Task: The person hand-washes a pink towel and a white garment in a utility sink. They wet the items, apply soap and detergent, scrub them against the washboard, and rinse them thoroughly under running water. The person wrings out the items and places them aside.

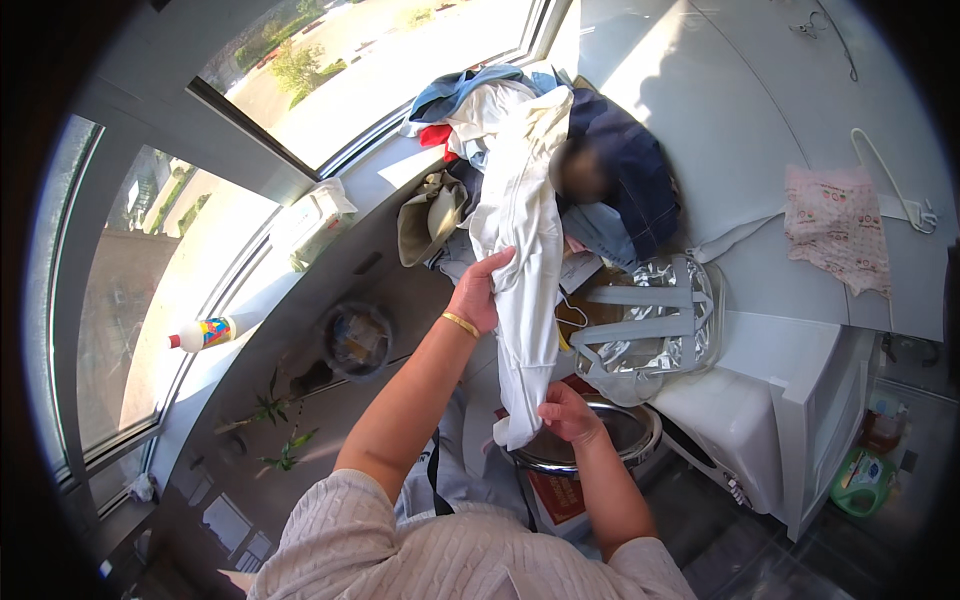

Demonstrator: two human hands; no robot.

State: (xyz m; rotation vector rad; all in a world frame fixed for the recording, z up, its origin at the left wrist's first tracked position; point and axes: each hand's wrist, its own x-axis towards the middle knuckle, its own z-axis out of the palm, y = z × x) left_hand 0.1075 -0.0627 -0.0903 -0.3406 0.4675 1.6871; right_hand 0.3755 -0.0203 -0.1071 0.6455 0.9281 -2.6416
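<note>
A long white garment (525, 217) stretches from a heap of clothes towards me. My left hand (484, 292) grips its left edge about midway, thumb on top; a gold-coloured bracelet is on that wrist. Lower down, my right hand (566, 412) pinches the garment's right edge near its bottom end. The heap holds a navy garment (637, 172), a blue garment (465, 90) and a small piece of red fabric (435, 136). Beneath my right hand lies a round metal-rimmed lid (637, 435), partly hidden by the hand and forearm.
Right of the garment lies a clear plastic bag with grey straps (652, 315), above a white appliance (727, 420). A bottle (206, 334) and a soft package (319, 217) rest on the windowsill. A bin (358, 339) stands at left. Pink printed fabric (836, 225) hangs at right.
</note>
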